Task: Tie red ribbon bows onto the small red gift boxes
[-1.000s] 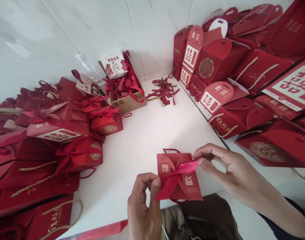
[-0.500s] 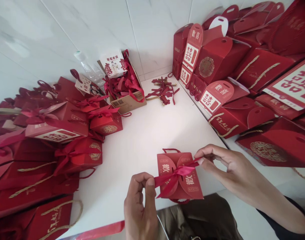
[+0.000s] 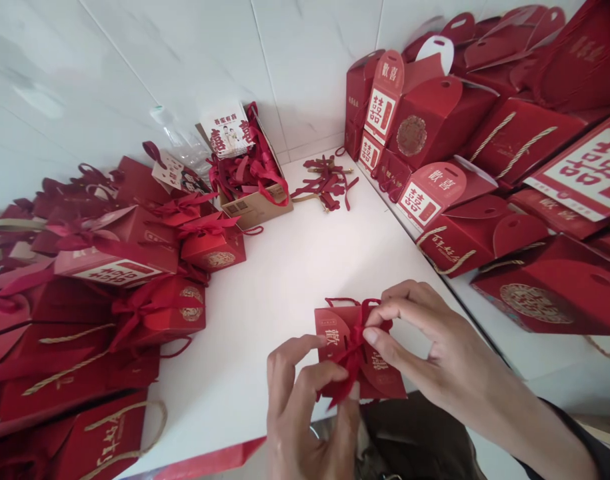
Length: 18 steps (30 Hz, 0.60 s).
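Ribbon (image 3: 353,357) lay bunched over the middle of the small box (image 3: 329,317), right under both grips. The hands had just moved inward from holding its ends out sideways: the right hand (image 3: 425,340) now pinched it beside the knot, while the left hand (image 3: 305,407) pinched a tail just below. Apparently, the work had gone from pulling the ends to folding a loop.

Left hand (image 3: 307,413) half-curled, pinching; right hand (image 3: 447,347) pinching, angled inward.
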Motion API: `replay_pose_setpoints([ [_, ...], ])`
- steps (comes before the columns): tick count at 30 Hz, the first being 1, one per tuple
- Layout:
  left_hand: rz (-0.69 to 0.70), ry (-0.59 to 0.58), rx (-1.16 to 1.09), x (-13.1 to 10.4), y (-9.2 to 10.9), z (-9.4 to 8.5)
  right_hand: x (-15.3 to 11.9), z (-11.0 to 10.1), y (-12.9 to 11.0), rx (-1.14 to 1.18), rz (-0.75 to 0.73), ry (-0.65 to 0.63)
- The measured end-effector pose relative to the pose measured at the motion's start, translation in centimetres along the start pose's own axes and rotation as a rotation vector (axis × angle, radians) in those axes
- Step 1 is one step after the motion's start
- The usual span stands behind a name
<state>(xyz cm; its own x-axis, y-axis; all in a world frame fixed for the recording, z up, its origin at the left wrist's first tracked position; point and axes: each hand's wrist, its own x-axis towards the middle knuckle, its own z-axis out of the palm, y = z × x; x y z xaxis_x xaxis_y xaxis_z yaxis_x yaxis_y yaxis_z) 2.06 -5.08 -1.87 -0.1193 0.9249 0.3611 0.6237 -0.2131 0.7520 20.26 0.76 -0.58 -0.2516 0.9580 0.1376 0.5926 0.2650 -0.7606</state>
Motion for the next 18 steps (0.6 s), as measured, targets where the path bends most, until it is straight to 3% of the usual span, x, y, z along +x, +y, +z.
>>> replay_pose_setpoints([
  [5,0.004,0.044,-0.002,0.0,-0.4,0.0,0.2,-0.7,-0.3,0.035,0.07,0.02],
  [13,-0.043,0.113,0.014,-0.8,-1.0,-0.8,0.1,-1.7,1.2,0.049,0.147,0.185],
  [18,-0.046,0.159,-0.01,-1.0,-1.3,-1.6,-0.2,-2.1,2.0,0.104,0.276,0.247],
])
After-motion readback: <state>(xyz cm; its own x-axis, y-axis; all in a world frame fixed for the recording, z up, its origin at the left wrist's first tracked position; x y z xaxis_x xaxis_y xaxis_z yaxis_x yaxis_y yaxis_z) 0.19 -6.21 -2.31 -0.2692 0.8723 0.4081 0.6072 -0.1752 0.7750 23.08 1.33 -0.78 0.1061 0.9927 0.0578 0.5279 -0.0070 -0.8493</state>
